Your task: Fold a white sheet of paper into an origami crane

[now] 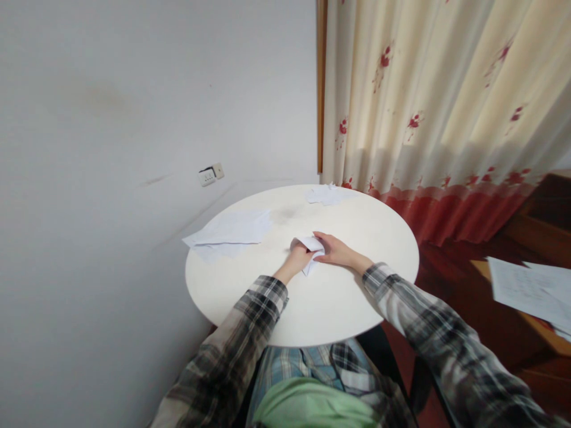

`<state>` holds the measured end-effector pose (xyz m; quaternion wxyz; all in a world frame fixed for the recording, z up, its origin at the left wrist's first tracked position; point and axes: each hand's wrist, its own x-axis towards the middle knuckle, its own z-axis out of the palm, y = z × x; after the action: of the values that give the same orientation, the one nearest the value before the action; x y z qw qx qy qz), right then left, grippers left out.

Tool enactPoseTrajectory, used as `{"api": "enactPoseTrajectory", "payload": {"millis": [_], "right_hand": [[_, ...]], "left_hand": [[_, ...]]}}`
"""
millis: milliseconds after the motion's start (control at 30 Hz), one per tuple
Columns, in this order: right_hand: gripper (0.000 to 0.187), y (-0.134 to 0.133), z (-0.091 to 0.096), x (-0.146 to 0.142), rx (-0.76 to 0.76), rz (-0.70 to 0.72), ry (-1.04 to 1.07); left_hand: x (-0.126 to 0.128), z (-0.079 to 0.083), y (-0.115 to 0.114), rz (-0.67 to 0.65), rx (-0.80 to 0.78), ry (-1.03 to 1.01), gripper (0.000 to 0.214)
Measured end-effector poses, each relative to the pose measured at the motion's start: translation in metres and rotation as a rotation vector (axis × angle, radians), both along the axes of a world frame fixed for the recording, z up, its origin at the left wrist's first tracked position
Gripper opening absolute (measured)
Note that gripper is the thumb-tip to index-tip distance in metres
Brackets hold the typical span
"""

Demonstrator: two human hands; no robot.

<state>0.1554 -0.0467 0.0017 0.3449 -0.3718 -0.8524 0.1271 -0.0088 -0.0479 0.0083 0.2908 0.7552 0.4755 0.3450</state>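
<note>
A small folded sheet of white paper (311, 243) is held between my two hands, just above the middle of the round white table (330, 315). My left hand (298, 259) is closed on its near left side, with the fingers partly behind the paper. From the right, my right hand (335, 249) grips the other side, thumb below and fingers above. One pointed corner of the paper sticks out below the hands. Its inner folds are hidden by the fingers.
A stack of white paper sheets (236, 227) lies at the table's left edge. Smaller pieces of paper (327, 194) lie at the far edge. A wall (111, 249) borders the left. Written sheets (530, 289) rest on a wooden surface at the right, below a curtain (428, 119).
</note>
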Motion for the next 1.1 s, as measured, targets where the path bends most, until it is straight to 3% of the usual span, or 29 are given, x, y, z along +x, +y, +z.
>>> {"api": "enactPoseTrajectory", "payload": {"millis": [233,600,833,1100], "right_hand": [[0.076,0.0009,-0.0015,0.0002,-0.005,-0.011,0.003],[0.075,0.0008,-0.0017,0.0005,0.001,-0.011,0.017],[0.057,0.0007,-0.0021,0.0001,0.034,-0.020,0.041],[0.055,0.0030,-0.0043,-0.0015,-0.005,-0.021,0.078]], "left_hand": [[-0.0017,0.0020,-0.0027,0.080,0.033,0.013,0.026],[-0.0035,0.0044,-0.0013,0.100,0.109,0.064,0.027],[-0.0045,-0.0020,-0.0005,0.098,0.149,0.163,0.026],[-0.0021,-0.0039,-0.0021,0.059,0.079,-0.056,0.029]]}}
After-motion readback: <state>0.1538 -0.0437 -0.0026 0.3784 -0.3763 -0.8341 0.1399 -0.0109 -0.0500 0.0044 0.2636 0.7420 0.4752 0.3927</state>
